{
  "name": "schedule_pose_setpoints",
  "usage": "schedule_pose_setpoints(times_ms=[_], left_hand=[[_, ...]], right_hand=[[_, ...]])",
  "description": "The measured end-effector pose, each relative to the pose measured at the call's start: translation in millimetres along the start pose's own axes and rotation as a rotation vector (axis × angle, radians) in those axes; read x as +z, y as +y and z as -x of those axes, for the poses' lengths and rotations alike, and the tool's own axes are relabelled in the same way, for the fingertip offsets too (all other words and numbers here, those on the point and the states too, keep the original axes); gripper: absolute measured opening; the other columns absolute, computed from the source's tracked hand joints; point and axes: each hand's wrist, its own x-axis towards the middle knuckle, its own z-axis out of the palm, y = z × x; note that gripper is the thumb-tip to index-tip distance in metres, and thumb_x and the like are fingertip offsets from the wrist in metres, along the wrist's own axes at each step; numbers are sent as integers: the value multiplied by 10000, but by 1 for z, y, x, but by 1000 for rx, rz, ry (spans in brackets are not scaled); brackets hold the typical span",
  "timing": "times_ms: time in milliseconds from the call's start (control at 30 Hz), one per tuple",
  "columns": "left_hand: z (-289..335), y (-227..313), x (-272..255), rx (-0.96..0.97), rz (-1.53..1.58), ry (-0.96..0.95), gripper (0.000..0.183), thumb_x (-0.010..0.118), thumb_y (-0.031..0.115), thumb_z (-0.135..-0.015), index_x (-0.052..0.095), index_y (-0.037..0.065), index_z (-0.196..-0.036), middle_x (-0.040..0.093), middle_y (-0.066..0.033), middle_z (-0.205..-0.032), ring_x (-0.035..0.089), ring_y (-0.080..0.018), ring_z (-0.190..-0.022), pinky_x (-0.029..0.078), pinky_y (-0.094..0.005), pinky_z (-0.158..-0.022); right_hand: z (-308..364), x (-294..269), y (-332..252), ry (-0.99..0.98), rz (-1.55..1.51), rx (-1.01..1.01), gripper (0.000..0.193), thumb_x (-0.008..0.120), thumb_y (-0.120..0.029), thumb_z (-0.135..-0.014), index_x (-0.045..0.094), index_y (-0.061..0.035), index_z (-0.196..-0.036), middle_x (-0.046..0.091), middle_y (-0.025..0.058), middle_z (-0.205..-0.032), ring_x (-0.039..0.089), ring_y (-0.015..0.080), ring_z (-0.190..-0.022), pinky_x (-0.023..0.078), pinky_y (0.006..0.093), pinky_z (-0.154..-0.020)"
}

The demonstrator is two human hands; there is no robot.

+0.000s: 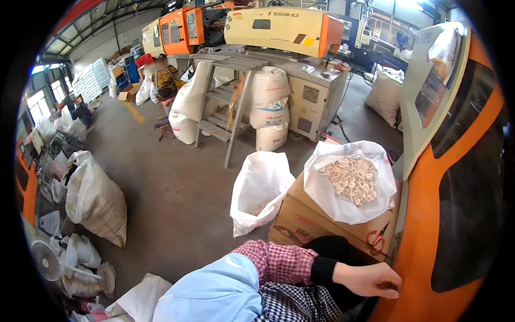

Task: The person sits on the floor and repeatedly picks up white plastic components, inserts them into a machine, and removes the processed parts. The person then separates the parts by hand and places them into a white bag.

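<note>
Left hand (369, 279) curled by orange door (421, 231); grasp unclear.
Scissors (380, 235) just beyond, blades pointing far; right hand unseen.

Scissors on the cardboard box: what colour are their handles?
The handles are red; the head view shows them.

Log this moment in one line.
Left hand: fingers curled, near orange machine; right hand: unseen; scissors: on carton; white sack: beige pieces inside

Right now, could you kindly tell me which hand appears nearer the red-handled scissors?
Left, as far as shows: the left hand is below the red-handled scissors in the picture, apart from them. The right hand is not in view.
</note>
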Motion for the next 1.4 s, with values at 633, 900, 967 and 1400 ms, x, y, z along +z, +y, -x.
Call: schedule_pose_setpoints(times_ms=[633, 900, 967, 1400], left_hand=[[-105, -48, 73, 138, -142, 364, 118, 609, 101, -830, 558, 27, -907, 539, -114, -792, 534, -261, -732, 425, -353, -635], [-110, -31, 67, -1, -267, 431, 272, 589, 95, -883, 471, -6, -1107, 531, -57, -968, 496, -142, -885, 392, -257, -794], [-105, -46, 76, 102, -523, 552, 476, 572, 90, -889, 373, -40, -1301, 489, -147, -1204, 450, -224, -1114, 301, -325, -998], [-92, -152, 258, 234, -427, -734, 222, 526, -2, -784, 568, -32, -999, 536, -182, -1014, 528, -328, -987, 462, -392, -823]], right_hand=[[66, -11, 52, -524, 30, 69, 328, 571, -30, -823, 540, 17, -1146, 551, 223, -1159, 534, 365, -1041, 421, 429, -888], [75, -96, 102, -424, 355, 470, 157, 590, 99, -749, 597, 21, -885, 589, 164, -957, 597, 315, -787, 490, 335, -703], [72, -110, 128, -436, 538, 512, 139, 586, 76, -755, 594, 37, -888, 591, 173, -894, 603, 341, -788, 488, 357, -687], [61, -137, 150, -432, 748, 569, 116, 586, 60, -756, 621, 43, -865, 615, 184, -837, 612, 349, -762, 487, 371, -642]])
